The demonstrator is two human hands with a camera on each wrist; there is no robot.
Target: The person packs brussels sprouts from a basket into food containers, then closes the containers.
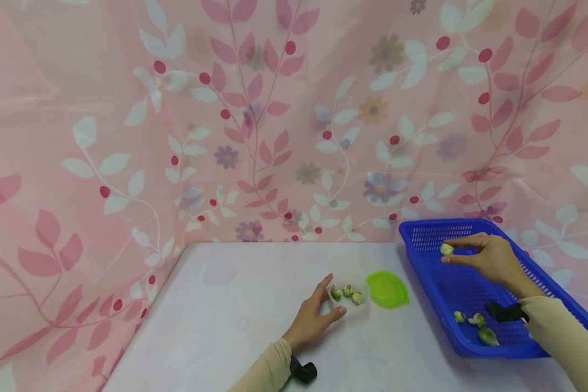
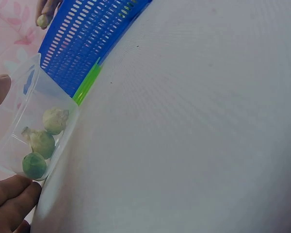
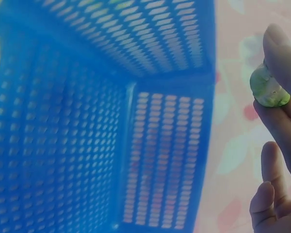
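Observation:
My right hand [image 1: 490, 258] pinches a small pale-green Brussels sprout [image 1: 447, 249] between thumb and fingertips, above the blue basket [image 1: 433, 296]. The right wrist view shows this sprout [image 3: 268, 87] close up, with the other fingers loosely bent below it. On the table, my left hand [image 1: 313, 316] holds a clear plastic container [image 1: 357, 314] at its left side, thumb in front and fingers behind. Several sprouts [image 2: 42, 143] lie inside the container. More sprouts, including a larger green one [image 1: 487, 336], lie at the near end of the basket.
A bright green lid [image 1: 388, 289] lies flat between the container and the basket. White covering spreads over the table [image 1: 215, 310]. Behind it hangs a pink floral curtain [image 1: 274, 136], close to the table's back edge and the basket's far end.

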